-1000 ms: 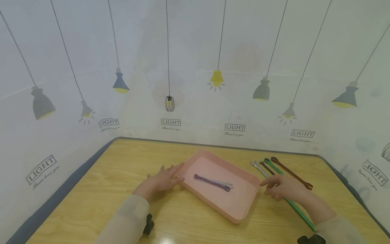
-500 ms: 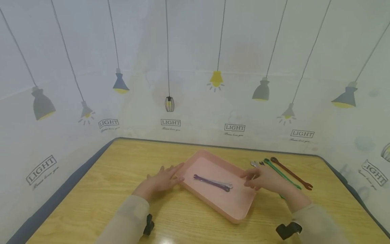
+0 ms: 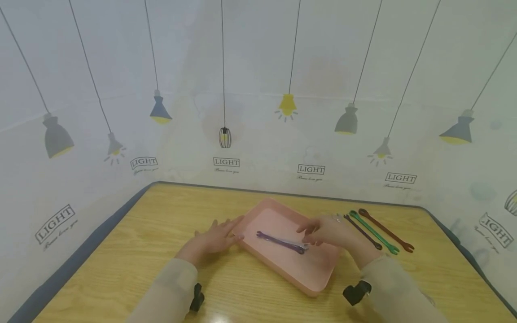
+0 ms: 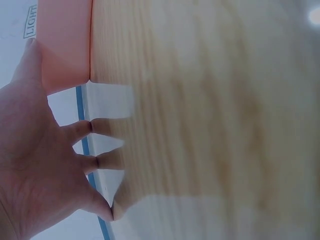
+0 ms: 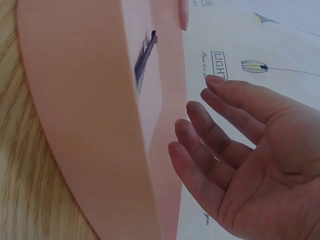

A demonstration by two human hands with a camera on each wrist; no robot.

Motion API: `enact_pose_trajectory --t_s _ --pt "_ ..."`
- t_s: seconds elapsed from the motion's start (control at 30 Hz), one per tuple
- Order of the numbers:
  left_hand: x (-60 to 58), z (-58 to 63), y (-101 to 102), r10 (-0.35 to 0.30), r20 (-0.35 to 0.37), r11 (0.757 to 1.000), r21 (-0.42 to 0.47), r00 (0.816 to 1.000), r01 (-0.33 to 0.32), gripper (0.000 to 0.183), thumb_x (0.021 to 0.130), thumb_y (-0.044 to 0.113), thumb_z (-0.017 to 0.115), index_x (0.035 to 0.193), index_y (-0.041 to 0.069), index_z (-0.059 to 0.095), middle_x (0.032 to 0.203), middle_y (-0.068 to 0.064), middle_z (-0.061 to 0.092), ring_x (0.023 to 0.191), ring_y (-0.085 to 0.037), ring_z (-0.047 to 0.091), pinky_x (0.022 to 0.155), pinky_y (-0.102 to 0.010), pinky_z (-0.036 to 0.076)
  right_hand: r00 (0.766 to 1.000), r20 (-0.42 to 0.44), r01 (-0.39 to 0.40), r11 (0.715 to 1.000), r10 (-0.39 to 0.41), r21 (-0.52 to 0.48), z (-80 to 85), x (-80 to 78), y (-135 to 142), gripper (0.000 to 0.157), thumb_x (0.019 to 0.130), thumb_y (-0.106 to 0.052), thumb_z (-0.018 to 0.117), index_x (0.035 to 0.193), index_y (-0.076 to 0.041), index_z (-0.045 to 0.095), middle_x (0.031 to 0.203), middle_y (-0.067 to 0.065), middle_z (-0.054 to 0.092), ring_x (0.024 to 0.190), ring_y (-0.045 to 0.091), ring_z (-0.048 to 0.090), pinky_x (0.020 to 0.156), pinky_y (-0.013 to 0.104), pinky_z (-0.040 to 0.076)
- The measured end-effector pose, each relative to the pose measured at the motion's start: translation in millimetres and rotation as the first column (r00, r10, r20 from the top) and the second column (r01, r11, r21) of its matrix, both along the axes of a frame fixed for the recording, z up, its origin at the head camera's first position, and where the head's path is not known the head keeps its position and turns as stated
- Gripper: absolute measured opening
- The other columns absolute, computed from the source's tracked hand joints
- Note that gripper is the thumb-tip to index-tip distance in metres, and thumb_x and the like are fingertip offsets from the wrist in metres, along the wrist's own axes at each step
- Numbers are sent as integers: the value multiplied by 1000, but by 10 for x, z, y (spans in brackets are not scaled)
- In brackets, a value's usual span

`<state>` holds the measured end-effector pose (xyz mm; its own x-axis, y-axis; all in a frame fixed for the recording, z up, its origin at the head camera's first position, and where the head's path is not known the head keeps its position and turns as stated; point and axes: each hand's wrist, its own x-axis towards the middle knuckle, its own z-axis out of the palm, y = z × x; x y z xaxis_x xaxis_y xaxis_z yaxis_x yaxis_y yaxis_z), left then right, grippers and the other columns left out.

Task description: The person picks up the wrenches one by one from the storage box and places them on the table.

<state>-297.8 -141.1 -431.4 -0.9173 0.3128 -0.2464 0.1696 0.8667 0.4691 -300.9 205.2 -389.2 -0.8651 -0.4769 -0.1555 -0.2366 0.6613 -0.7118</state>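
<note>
A pale backdrop (image 3: 258, 54) printed with hanging lamps and the word LIGHT rises behind a wood-grain table (image 3: 121, 269); on the tabletop a pink tray (image 3: 315, 269) sits at a slant. The person's left hand (image 3: 215, 238) has its fingers spread wide and empty, with the thumb against the tray's left end; the right hand (image 3: 329, 232) hangs over the tray's right part, fingers loosely bent, nothing in them. Right of the tray lie a brown-red wrench (image 3: 386, 230), then a green wrench (image 3: 375, 233), then a dark purple wrench (image 3: 363, 231), side by side; the tip of a silver wrench (image 3: 336, 217) shows past the right hand. Inside the tray, a violet wrench (image 3: 280, 242) lies close against a thin silvery wrench (image 3: 292, 242); whether the right fingertips touch the latter, I cannot tell.
</note>
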Motion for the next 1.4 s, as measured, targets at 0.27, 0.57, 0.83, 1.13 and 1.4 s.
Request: enact_pose_trajectory --t_s 0.27,0.57,0.83,1.13,1.4 --pt "11 20 -5 0 0 1000 3 1000 0 67 96 65 39 155 42 18 160 -12 18 144 -46 3 94 -83 -4 998 56 6 1000 -6 1 42 -78 -232 28 88 -17 71 116 -12 71 97 -1 68 85 18 64 79 40 55" --pt "-26 -14 -12 11 7 1000 7 1000 -11 67 95 66 39 155 43 18 161 -12 18 144 -46 2 93 -84 -5 993 112 -32 997 39 -65 14 -249 -396 34 87 -6 68 120 -6 68 104 6 70 91 17 64 84 39 53" --pt "-49 -50 -3 3 10 1000 6 1000 -3 68 94 68 38 154 45 17 161 -11 16 145 -45 1 94 -83 -5 993 23 -111 993 112 -30 -30 -366 -467 34 83 -12 76 117 -13 71 101 -1 69 93 17 60 84 37 49" --pt "-51 -68 1 6 -2 1000 7 1000 -6 67 95 67 39 154 45 18 161 -10 18 144 -46 2 93 -84 -4 993 16 -117 992 117 37 -185 -463 -521 29 81 -13 80 107 -22 71 101 -4 67 94 17 60 84 36 50" --pt "-52 -59 -4 10 -2 1000 13 1000 -10 67 95 66 40 154 44 19 161 -10 19 144 -46 2 92 -85 -4 990 65 -128 992 129 -10 -387 -506 -538 39 71 -10 86 106 -19 71 100 0 65 90 19 61 78 33 54"
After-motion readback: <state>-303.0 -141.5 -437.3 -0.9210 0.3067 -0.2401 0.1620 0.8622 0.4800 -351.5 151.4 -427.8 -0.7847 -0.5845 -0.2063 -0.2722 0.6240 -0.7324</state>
